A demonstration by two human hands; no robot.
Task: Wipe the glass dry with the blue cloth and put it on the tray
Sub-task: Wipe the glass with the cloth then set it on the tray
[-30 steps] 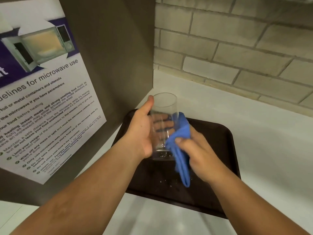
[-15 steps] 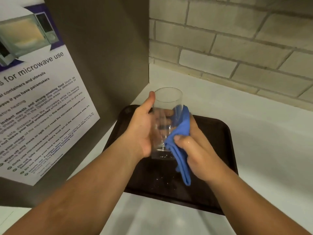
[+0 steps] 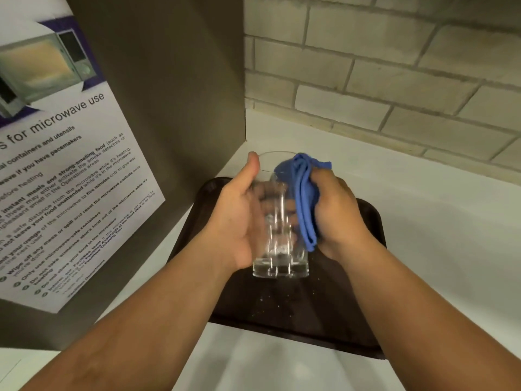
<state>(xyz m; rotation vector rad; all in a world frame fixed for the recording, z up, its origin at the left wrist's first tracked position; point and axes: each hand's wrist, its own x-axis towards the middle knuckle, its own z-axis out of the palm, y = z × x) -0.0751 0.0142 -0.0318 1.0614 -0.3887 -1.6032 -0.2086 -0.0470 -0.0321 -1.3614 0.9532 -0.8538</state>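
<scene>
From the head camera, the left hand [image 3: 239,218] grips the glass [image 3: 277,221] upright above the tray [image 3: 363,277], thumb up at the rim. At its three o'clock, the right hand [image 3: 335,213] clenches the cloth [image 3: 306,198] against the wall, perhaps into the mouth; blur hides that. Best to turn the glass steadily, pressing lightly.
</scene>
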